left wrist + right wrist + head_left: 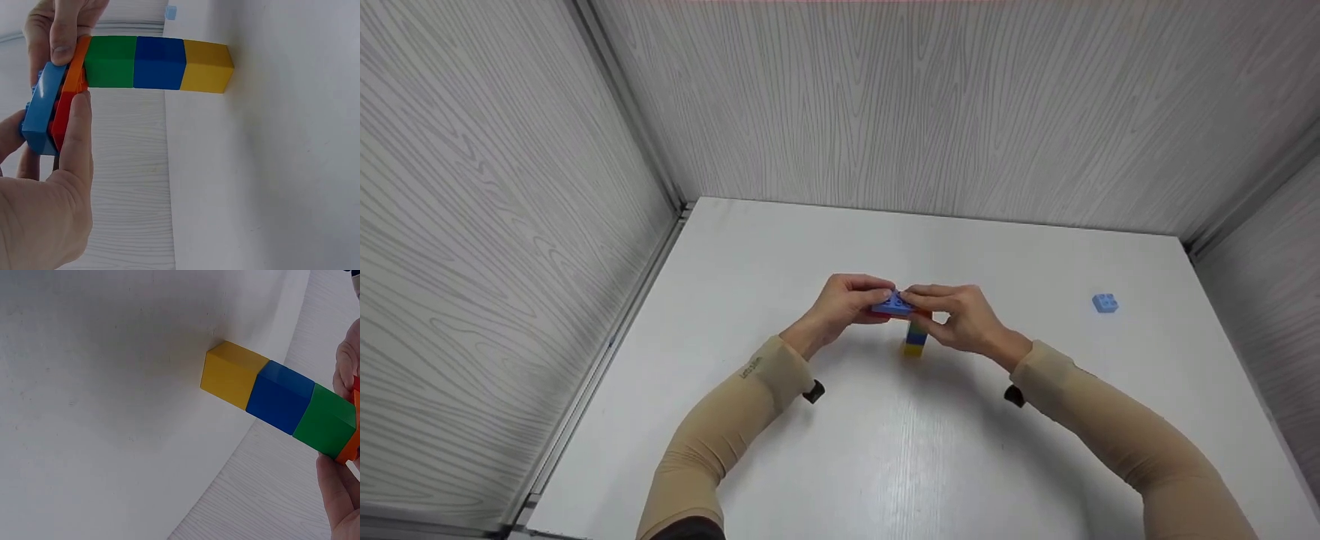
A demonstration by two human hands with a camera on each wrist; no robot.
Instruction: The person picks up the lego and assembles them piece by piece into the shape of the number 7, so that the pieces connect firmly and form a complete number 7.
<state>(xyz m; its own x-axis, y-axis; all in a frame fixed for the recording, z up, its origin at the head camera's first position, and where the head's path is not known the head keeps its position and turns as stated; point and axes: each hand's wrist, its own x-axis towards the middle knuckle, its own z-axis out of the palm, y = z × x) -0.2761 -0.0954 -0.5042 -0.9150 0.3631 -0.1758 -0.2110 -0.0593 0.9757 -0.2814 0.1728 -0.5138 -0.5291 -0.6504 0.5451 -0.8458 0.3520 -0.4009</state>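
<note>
A toy-brick tower stands on the table, with a yellow brick at the bottom, then a dark blue brick and a green brick. Above these, an orange piece and a red brick form a layer jutting left. A light blue brick lies over that layer, a narrow gap showing between them in the left wrist view. My left hand pinches the light blue and red bricks at the left end. My right hand grips the right end, fingertips on the light blue brick and thumb lower down.
A loose light blue brick lies on the white table to the right. Wood-grain panels rise at the back and both sides.
</note>
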